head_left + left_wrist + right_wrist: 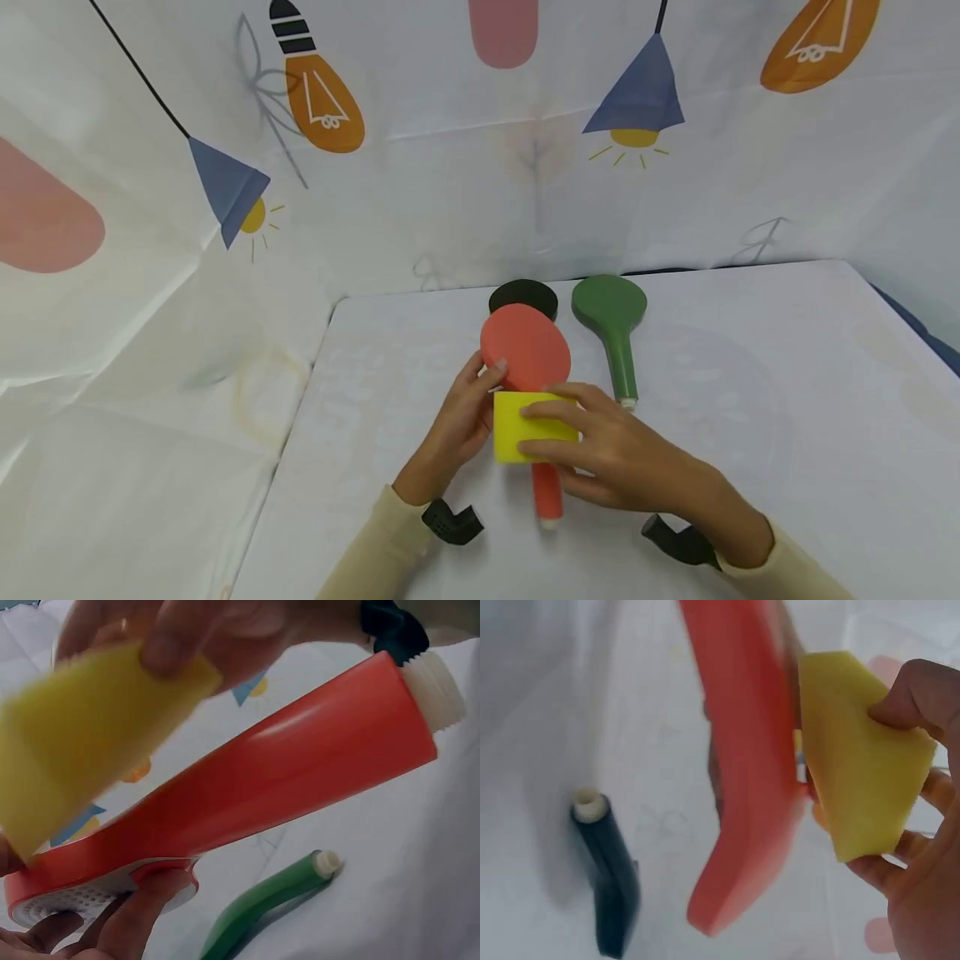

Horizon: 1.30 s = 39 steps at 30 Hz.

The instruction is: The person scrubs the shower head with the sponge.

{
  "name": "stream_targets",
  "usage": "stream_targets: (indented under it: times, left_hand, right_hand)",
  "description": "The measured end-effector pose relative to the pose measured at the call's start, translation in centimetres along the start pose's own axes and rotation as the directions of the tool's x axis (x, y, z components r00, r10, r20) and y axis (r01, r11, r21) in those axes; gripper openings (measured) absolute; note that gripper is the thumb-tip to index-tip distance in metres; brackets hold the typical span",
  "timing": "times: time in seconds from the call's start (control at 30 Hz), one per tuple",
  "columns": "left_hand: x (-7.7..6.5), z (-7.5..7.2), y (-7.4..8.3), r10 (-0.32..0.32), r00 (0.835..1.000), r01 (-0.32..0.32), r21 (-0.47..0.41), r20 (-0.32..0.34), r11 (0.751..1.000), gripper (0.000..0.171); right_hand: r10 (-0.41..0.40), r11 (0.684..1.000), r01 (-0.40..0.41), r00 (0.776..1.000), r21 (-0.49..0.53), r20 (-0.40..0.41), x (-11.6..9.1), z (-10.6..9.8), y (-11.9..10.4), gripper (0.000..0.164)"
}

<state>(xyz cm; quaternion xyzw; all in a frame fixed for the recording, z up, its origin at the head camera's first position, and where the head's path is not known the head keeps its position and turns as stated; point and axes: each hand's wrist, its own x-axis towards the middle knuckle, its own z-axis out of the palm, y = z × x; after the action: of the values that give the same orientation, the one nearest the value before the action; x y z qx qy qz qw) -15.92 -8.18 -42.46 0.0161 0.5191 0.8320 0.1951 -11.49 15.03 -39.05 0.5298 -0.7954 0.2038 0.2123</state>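
My left hand (467, 412) holds a red shower head (527, 346) by its round head, thumb on the back. In the left wrist view the fingers (146, 907) lie under its white nozzle face, and a white threaded end (435, 690) tips the handle. A yellow sponge (507, 429) is gripped in my right hand (622, 454), between thumb and fingers. It overlaps the upper handle in the head view; the right wrist view shows the sponge (862, 765) beside the red shower head (750, 750).
A green shower head (611, 308) lies on the white table (750, 400), right of the red one. Behind the red one is a black shower head (522, 292), mostly hidden. A white sheet (450, 183) printed with lamps and bulbs hangs behind and at the left.
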Motion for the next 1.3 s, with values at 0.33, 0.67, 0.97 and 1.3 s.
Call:
stream_targets:
  times: [0.33,0.67,0.97,1.3]
  left_hand:
    - [0.2,0.7,-0.4,-0.056,0.998,0.056,0.133,-0.002,0.99,0.055]
    - [0.5,0.4,0.0,-0.046,0.998,0.05,0.132,-0.037,0.99,0.05]
    - [0.4,-0.3,0.9,0.025,0.999,-0.024,0.02,-0.04,1.0,0.047]
    - [0.4,-2.3,1.7,0.097,0.988,-0.106,-0.063,-0.122,0.992,0.044]
  right_hand:
    - [-0.023,0.989,0.027,0.999,-0.144,0.032,-0.1,1.9,0.3,0.049]
    - [-0.012,0.997,0.021,0.994,-0.075,0.113,0.1,1.7,-0.6,0.041]
    - [-0.027,0.999,0.019,0.977,0.036,0.211,0.2,1.5,-1.7,0.032]
    - [-0.096,0.977,0.014,0.92,0.213,0.381,0.1,0.2,-1.9,0.029]
